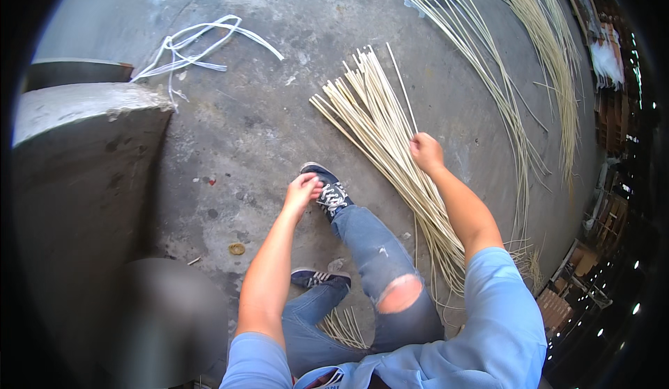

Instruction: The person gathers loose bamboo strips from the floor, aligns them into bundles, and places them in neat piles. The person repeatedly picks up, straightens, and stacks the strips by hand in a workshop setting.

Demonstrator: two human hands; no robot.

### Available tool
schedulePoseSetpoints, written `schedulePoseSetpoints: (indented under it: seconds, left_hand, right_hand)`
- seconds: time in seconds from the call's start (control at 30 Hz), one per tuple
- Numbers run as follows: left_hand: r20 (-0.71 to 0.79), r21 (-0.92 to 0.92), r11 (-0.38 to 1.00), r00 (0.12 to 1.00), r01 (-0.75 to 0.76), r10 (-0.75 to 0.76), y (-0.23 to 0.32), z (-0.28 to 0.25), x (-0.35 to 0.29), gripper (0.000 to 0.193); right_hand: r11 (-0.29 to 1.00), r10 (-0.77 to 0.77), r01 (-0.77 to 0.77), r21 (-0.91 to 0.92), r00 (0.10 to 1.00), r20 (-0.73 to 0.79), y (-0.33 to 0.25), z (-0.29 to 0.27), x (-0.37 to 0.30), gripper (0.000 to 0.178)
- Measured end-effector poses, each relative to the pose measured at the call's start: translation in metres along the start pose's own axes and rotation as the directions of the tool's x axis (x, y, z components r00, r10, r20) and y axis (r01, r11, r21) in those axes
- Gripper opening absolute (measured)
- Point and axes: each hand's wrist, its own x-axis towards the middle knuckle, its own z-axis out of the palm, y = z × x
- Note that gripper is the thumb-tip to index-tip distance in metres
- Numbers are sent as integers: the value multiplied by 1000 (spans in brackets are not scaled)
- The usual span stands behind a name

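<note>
A long bundle of pale rattan canes [390, 131] lies on the concrete floor, its ends fanned out on the far side and the rest running back beside my right leg. My right hand [426, 152] is closed at the bundle's right edge. From its fingers a single thin rattan cane [402, 86] points away, a little apart from the others. Above the toe of my dark blue shoe [333, 195] hovers my left hand [302, 192], its fingers loosely bent and apart, with nothing visible in them.
More long canes [550, 55] lie spread at the far right. White strips [202, 44] are tangled on the floor at the far left, by a concrete block [90, 110]. Other cane ends [343, 328] show under my legs. Stacked goods [606, 61] line the right side.
</note>
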Motion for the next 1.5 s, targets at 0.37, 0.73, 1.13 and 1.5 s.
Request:
schedulePoseSetpoints:
  seconds: [0.37,0.73,1.13,1.5]
  left_hand:
    - [237,61,991,966,-122,104,6,34,94,39]
    - [241,-90,995,969,-28,50,-21,39,82,43]
    - [159,-101,995,987,16,1,-15,82,117,69]
    - [143,-199,971,984,133,-105,-8,157,157,74]
  right_hand:
    - [934,-193,144,-326,973,-125,-63,104,101,14]
    - [931,-241,170,-324,952,-191,-126,84,168,15]
    - [943,322,-320,88,820,-473,115,41,67,43]
    - [960,223,-220,172,975,0,70,97,53,60]
